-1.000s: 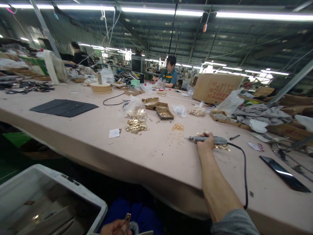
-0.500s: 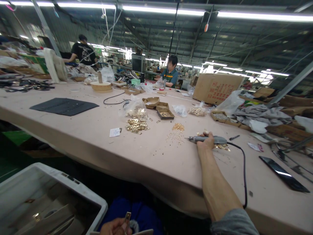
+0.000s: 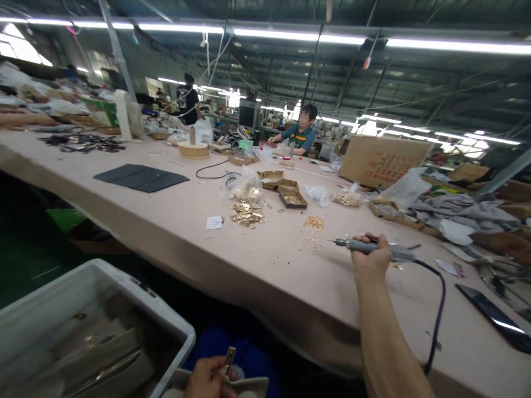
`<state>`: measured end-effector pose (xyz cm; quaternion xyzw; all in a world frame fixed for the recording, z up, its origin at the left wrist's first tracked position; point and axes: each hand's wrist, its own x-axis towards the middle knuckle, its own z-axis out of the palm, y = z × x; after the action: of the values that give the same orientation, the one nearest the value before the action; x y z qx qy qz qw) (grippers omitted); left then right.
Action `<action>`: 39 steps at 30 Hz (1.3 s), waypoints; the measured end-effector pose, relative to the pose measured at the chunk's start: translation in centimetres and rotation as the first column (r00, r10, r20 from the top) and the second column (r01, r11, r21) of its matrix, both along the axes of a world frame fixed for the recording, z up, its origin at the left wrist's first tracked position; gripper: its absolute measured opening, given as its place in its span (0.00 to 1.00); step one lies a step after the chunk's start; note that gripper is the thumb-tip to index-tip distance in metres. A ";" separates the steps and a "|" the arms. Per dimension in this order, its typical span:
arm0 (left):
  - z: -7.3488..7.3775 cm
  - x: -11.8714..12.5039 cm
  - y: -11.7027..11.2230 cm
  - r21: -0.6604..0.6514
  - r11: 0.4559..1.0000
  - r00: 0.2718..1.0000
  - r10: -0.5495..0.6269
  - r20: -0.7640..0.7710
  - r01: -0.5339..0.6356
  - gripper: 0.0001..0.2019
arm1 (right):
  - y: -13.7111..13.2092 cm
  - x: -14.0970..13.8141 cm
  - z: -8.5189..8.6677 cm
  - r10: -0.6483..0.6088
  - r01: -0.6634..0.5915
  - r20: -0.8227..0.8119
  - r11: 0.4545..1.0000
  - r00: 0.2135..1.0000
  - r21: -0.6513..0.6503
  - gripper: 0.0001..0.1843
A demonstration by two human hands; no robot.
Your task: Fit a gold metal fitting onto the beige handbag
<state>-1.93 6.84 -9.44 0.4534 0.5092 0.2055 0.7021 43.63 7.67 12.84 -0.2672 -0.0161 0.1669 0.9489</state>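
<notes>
My right hand (image 3: 372, 257) is closed around a grey electric screwdriver (image 3: 401, 253), held just over the table with its thin bit pointing left. A black cord runs down from its rear end. Just left of the bit is a small heap of gold screws (image 3: 314, 222), with loose ones scattered in front. Low in the view, my left hand (image 3: 205, 378) pinches a narrow gold metal plate (image 3: 230, 358) at a beige panel (image 3: 259, 384); the lower part of this hand is cut off. A pile of gold metal fittings (image 3: 248, 214) lies farther back.
A white bin (image 3: 145, 298) with beige bags (image 3: 108, 365) stands at the lower left. On the table are small cardboard trays (image 3: 293, 200), a black sheet (image 3: 141, 177), a phone (image 3: 493, 315) and a large carton (image 3: 384, 160). A co-worker (image 3: 305, 132) sits across the table.
My right hand has picked the screwdriver up from beside the gold parts. The left hand still holds the plate, slightly higher in view. The whole view has shifted a little.
</notes>
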 end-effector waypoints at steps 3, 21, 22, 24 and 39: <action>1.6 0.1 -1.0 0.048 0.999 0.997 0.023 -0.076 -0.019 0.21 | -2.7 -6.1 1.3 0.086 -0.089 0.038 0.990 0.996 0.113 0.12; 1.8 -2.0 -1.6 -0.127 0.990 0.994 0.070 0.083 -0.060 0.10 | -6.0 -36.4 -11.7 0.436 -0.260 0.414 0.871 0.799 -0.416 0.08; 1.9 -2.0 -1.6 -0.130 0.990 0.993 0.071 0.093 -0.059 0.10 | -5.9 -36.7 -11.9 0.455 -0.276 0.423 0.865 0.784 -0.419 0.08; 1.9 -2.2 -1.6 -0.134 0.989 0.991 0.069 0.111 -0.054 0.10 | -5.8 -37.1 -12.2 0.481 -0.293 0.447 0.855 0.754 -0.428 0.07; 1.4 -2.8 -1.0 -0.148 0.987 0.995 0.068 0.078 -0.056 0.09 | -5.3 -38.4 -13.6 0.548 -0.260 0.586 0.823 0.597 -0.505 0.07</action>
<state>-4.68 5.80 -8.07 0.3761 0.5071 0.2083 0.7470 5.26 2.38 -0.74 -0.4715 -0.4096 0.2656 0.7344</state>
